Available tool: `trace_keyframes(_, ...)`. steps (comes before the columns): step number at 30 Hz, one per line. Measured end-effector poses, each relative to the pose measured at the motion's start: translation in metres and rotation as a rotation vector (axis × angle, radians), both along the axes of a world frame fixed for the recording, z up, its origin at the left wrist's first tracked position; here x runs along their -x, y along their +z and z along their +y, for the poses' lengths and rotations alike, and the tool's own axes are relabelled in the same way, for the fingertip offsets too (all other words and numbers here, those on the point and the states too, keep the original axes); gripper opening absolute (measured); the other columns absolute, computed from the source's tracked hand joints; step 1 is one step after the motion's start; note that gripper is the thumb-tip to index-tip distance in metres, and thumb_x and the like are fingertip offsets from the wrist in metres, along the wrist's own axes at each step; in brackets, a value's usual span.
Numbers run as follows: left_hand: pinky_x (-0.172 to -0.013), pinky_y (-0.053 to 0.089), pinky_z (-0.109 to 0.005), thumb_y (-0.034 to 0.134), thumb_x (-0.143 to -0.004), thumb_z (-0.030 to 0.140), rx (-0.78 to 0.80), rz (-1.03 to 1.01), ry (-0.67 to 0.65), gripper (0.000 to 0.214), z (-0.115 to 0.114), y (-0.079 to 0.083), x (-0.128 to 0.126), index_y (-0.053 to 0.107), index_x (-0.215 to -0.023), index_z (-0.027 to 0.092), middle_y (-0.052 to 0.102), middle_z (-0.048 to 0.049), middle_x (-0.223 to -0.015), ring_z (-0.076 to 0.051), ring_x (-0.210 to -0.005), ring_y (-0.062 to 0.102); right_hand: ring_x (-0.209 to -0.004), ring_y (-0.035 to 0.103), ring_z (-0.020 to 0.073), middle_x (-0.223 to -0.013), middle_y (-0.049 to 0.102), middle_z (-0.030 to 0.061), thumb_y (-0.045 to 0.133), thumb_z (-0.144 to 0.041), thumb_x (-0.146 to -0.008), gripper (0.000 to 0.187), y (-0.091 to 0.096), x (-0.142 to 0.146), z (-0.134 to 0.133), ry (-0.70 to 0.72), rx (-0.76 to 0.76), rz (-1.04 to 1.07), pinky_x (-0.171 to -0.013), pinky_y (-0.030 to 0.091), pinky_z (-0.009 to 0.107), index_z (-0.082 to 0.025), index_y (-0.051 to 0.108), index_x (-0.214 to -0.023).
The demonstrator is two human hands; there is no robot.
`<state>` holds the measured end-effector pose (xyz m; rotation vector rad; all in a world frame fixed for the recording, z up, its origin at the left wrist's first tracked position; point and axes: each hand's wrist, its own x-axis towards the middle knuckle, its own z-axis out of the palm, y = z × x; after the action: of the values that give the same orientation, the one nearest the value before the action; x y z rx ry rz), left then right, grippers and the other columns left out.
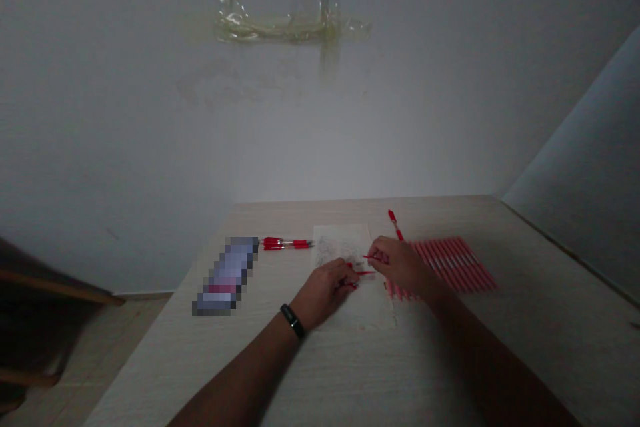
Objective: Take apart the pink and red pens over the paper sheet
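Note:
My left hand (327,290) rests on a white sheet of paper (345,243) with its fingers closed on a small red pen part (353,284). My right hand (400,265) is just to its right, pinching a thin red refill (369,257) that points left. A row of several red-and-white pens (457,261) lies behind and under my right wrist. One red pen (395,223) lies loose beyond my right hand. A black band (293,320) sits on my left wrist.
Two red pens (286,243) lie side by side left of the paper. A blurred oblong object (226,275) sits further left on the pale wooden table (525,320). A grey wall with taped plastic (280,13) rises behind. A dark chair (35,320) stands at the left.

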<state>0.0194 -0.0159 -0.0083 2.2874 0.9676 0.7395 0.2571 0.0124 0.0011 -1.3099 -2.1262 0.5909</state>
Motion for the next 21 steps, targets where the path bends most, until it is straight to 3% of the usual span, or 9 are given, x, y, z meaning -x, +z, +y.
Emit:
trace_keyframes(5, -0.085, 0.047, -0.031, 0.061, -0.083, 0.009, -0.012, 0.012, -0.022, 0.018, -0.0022, -0.0049, -0.0088, 0.066, -0.096, 0.020, 0.067, -0.0049, -0.097, -0.020, -0.092, 0.062, -0.064, 0.057, 0.0130, -0.078, 0.063, 0.0009, 0.063, -0.023, -0.086, 0.006, 0.0002, 0.0004, -0.0016, 0.076, 0.008, 0.000, -0.060, 0.040, 0.026, -0.020, 0.063, -0.081)
trace_keyframes(9, -0.082, 0.048, -0.031, 0.067, -0.084, 0.017, -0.006, 0.036, -0.013, 0.015, -0.0006, -0.0095, -0.0106, 0.067, -0.099, 0.021, 0.067, -0.0039, -0.093, -0.020, -0.089, 0.062, -0.051, 0.053, 0.0114, -0.072, 0.062, -0.0001, 0.060, -0.027, -0.089, 0.008, -0.0019, -0.0010, -0.0020, 0.062, 0.066, -0.012, -0.054, 0.040, 0.027, -0.021, 0.063, -0.084)
trace_keyframes(13, -0.078, 0.047, -0.029, 0.068, -0.084, 0.019, 0.015, 0.028, -0.014, 0.016, -0.0001, -0.0098, -0.0102, 0.067, -0.100, 0.022, 0.068, -0.0031, -0.092, -0.019, -0.087, 0.062, -0.054, 0.056, 0.0122, -0.075, 0.063, 0.0008, 0.062, -0.024, -0.086, 0.006, -0.0021, -0.0012, -0.0021, 0.084, 0.031, -0.022, -0.053, 0.040, 0.026, -0.021, 0.064, -0.081)
trace_keyframes(21, -0.079, 0.047, -0.029, 0.069, -0.085, 0.019, 0.011, 0.020, -0.011, 0.016, -0.0005, -0.0094, -0.0105, 0.068, -0.101, 0.022, 0.069, -0.0034, -0.096, -0.019, -0.089, 0.063, -0.044, 0.050, 0.0092, -0.068, 0.062, -0.0011, 0.062, -0.020, -0.086, 0.003, 0.0035, 0.0023, -0.0055, 0.110, 0.108, -0.013, -0.046, 0.034, 0.022, -0.022, 0.064, -0.084)
